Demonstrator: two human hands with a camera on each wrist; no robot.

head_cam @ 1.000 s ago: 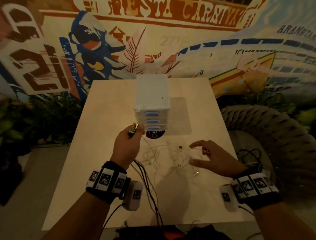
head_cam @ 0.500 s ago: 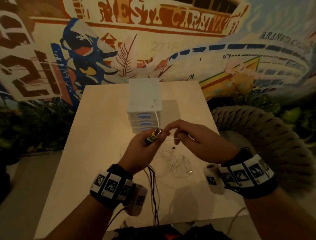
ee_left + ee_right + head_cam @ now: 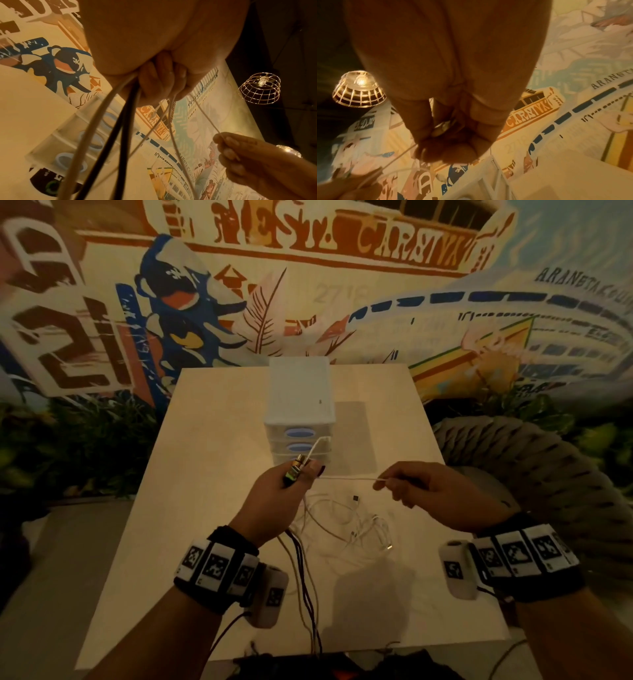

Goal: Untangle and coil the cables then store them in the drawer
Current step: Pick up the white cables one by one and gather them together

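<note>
My left hand (image 3: 301, 474) is raised over the table (image 3: 212, 440), gripping a bundle of plugs (image 3: 295, 469) and cables. Dark cables (image 3: 303, 563) and pale ones hang from it toward the near edge. In the left wrist view its fingers (image 3: 163, 81) curl round those cables (image 3: 126, 115). My right hand (image 3: 382, 482) pinches a thin white cable (image 3: 346, 479), stretched taut between both hands. More white cable lies in a loose tangle (image 3: 346, 525) on the table below. The white drawer unit (image 3: 298, 412) stands behind, drawers closed.
A big woven rope seat (image 3: 534, 474) sits close on the right of the table. Plants (image 3: 68, 446) line the left side and a mural wall is behind. Dark stuff (image 3: 342, 669) lies at the near edge. A wire-cage lamp (image 3: 260, 88) hangs overhead.
My right hand left the tangle on the table, rose to meet the left hand, took a white cable there and drew it out to the right. The left hand stayed raised with its bundle.
</note>
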